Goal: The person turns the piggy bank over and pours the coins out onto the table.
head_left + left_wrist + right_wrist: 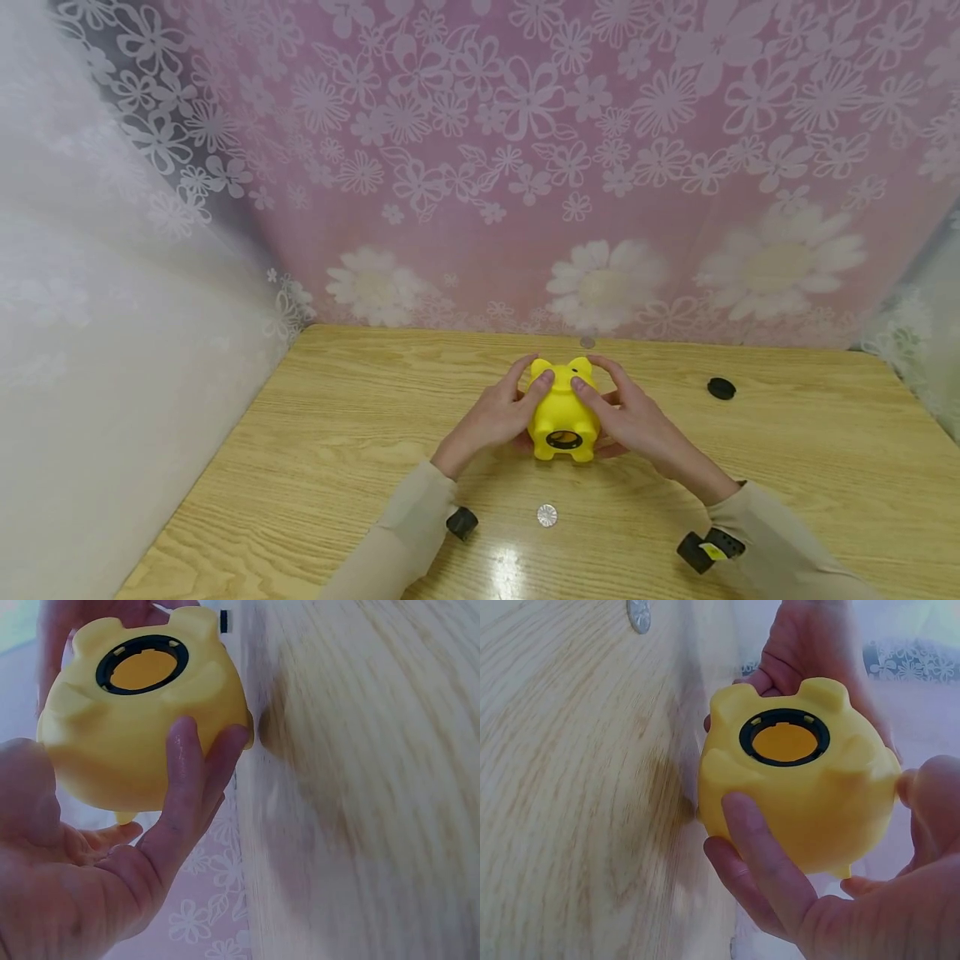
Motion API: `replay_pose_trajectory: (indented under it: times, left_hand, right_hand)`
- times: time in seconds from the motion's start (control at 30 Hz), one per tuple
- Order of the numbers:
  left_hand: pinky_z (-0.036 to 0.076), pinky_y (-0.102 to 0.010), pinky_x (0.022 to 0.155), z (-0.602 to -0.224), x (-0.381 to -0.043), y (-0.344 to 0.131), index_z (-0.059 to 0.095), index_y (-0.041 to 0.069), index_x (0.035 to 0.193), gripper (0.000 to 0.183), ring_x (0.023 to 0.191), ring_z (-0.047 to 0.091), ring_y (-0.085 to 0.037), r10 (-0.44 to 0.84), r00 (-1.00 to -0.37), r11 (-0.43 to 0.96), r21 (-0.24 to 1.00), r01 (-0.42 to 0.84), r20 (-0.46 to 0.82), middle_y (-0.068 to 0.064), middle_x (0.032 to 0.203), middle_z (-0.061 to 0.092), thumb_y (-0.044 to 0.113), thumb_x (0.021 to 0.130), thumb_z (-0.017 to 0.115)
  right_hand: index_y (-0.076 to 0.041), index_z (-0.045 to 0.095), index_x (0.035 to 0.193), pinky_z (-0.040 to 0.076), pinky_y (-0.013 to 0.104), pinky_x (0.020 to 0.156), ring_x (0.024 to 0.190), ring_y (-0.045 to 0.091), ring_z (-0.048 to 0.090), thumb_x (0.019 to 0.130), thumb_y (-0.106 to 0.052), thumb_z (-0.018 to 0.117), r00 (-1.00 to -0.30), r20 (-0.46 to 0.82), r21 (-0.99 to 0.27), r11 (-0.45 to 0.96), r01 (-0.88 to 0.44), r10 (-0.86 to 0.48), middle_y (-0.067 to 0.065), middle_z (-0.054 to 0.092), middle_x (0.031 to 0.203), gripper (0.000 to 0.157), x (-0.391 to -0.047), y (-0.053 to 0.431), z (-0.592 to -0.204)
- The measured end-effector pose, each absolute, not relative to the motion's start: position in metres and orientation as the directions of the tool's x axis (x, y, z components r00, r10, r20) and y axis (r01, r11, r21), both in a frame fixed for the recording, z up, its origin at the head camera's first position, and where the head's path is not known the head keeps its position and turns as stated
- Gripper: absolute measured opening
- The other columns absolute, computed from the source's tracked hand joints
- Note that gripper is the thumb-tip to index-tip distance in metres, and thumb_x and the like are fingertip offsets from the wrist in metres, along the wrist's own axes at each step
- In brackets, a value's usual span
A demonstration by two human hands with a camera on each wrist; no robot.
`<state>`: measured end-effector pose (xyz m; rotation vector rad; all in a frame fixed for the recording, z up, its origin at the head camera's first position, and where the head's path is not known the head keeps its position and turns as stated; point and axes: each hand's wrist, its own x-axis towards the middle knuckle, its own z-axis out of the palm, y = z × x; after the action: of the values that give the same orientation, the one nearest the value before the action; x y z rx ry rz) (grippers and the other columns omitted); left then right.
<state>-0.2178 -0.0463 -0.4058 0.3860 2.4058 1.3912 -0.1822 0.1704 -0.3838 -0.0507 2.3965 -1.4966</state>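
A yellow piggy bank [566, 407] is held between both hands over the wooden table, its underside tilted toward the head camera. My left hand [495, 414] grips one side, thumb up by the ear, and my right hand [637, 423] grips the opposite side in the same way. In the underside is a round hole with a black ring [103, 679], uncovered. Through it the orange-yellow inside [784, 742] shows, and I cannot tell whether anything lies within. Fingers of both hands curve round the body in the wrist views.
One silver coin [547, 515] lies on the table [360, 467] in front of the piggy bank. Another coin [587, 342] lies at the back edge by the flowered pink curtain [480, 275]. A black round cap [722, 388] rests at the right.
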Motion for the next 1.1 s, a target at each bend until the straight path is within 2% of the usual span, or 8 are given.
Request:
replay_pose_trajectory:
  times: [0.13, 0.37, 0.63, 0.83, 0.93, 1.0, 1.03, 1.1]
  left_hand:
    - [0.062, -0.043, 0.060, -0.405, -0.218, -0.048, 0.024, 0.037, 0.162, 0.080, 0.063, 0.073, -0.029, 0.403, -0.898, 0.436, 0.900, 0.016, -0.179, -0.014, 0.112, 0.072, 0.076, 0.095, 0.045]
    - [0.063, -0.042, 0.065, -0.404, -0.218, -0.051, 0.021, 0.036, 0.163, 0.081, 0.068, 0.074, -0.026, 0.423, -0.889, 0.406, 0.914, 0.014, -0.174, -0.018, 0.126, 0.066, 0.070, 0.096, 0.051]
    - [0.063, -0.044, 0.083, -0.402, -0.218, -0.056, 0.020, 0.042, 0.158, 0.074, 0.106, 0.071, -0.027, 0.501, -0.864, 0.278, 0.954, 0.108, -0.048, -0.020, 0.158, 0.038, 0.042, 0.099, 0.066]
    - [0.061, -0.040, 0.091, -0.402, -0.218, -0.057, 0.027, 0.034, 0.150, 0.082, 0.129, 0.059, -0.038, 0.531, -0.841, 0.165, 0.960, 0.226, 0.107, -0.009, 0.161, 0.028, 0.013, 0.089, 0.076]
    - [0.055, -0.046, 0.103, -0.403, -0.217, -0.057, 0.031, 0.027, 0.142, 0.081, 0.143, 0.046, -0.036, 0.540, -0.812, 0.143, 0.925, 0.351, 0.224, -0.005, 0.164, 0.022, 0.002, 0.081, 0.079]
    - [0.051, -0.050, 0.107, -0.403, -0.217, -0.057, 0.034, 0.023, 0.135, 0.078, 0.150, 0.038, -0.033, 0.548, -0.767, 0.162, 0.858, 0.488, 0.333, -0.006, 0.166, 0.018, -0.003, 0.077, 0.079]
    - [0.050, -0.051, 0.108, -0.403, -0.218, -0.057, 0.034, 0.020, 0.131, 0.076, 0.151, 0.036, -0.033, 0.553, -0.733, 0.177, 0.804, 0.567, 0.396, -0.008, 0.166, 0.016, -0.004, 0.075, 0.080]
    - [0.051, -0.050, 0.108, -0.401, -0.219, -0.057, 0.035, 0.016, 0.124, 0.071, 0.151, 0.034, -0.034, 0.557, -0.655, 0.221, 0.669, 0.709, 0.510, -0.012, 0.166, 0.015, -0.003, 0.073, 0.080]
  right_hand:
    - [-0.025, 0.007, 0.165, 0.064, 0.048, 0.072, 0.096, 0.030, 0.074, 0.100, -0.061, 0.053, -0.943, -0.252, -0.895, 0.423, 0.142, -0.218, 0.036, 0.045, 0.143, 0.088, -0.182, 0.171, -0.384]
    - [-0.024, 0.003, 0.165, 0.063, 0.050, 0.079, 0.112, 0.040, 0.069, 0.101, -0.056, 0.057, -0.942, -0.249, -0.903, 0.407, 0.140, -0.227, 0.036, 0.036, 0.148, 0.090, -0.184, 0.172, -0.387]
    - [-0.028, 0.012, 0.160, 0.060, 0.054, 0.092, 0.131, 0.054, 0.054, 0.098, -0.037, 0.069, -0.963, -0.068, -0.937, 0.349, -0.029, -0.262, 0.031, 0.026, 0.159, 0.085, -0.183, 0.176, -0.387]
    - [-0.018, 0.022, 0.150, 0.055, 0.060, 0.097, 0.141, 0.061, 0.037, 0.091, -0.012, 0.077, -0.946, 0.140, -0.929, 0.293, -0.227, -0.291, 0.025, 0.020, 0.162, 0.080, -0.183, 0.177, -0.391]
    - [-0.009, 0.030, 0.139, 0.049, 0.069, 0.098, 0.143, 0.061, 0.033, 0.082, 0.004, 0.080, -0.894, 0.327, -0.870, 0.272, -0.411, -0.305, 0.023, 0.021, 0.162, 0.077, -0.184, 0.175, -0.399]
    - [-0.003, 0.034, 0.129, 0.049, 0.070, 0.095, 0.143, 0.059, 0.034, 0.075, 0.012, 0.082, -0.814, 0.486, -0.768, 0.291, -0.571, -0.317, 0.024, 0.023, 0.161, 0.074, -0.186, 0.173, -0.404]
    - [-0.001, 0.035, 0.125, 0.049, 0.069, 0.095, 0.144, 0.058, 0.034, 0.072, 0.014, 0.083, -0.766, 0.556, -0.703, 0.309, -0.640, -0.321, 0.026, 0.024, 0.160, 0.073, -0.187, 0.173, -0.406]
    - [0.002, 0.037, 0.117, 0.053, 0.054, 0.100, 0.145, 0.052, 0.035, 0.067, 0.017, 0.084, -0.661, 0.672, -0.571, 0.335, -0.750, -0.334, 0.030, 0.025, 0.157, 0.070, -0.188, 0.172, -0.408]
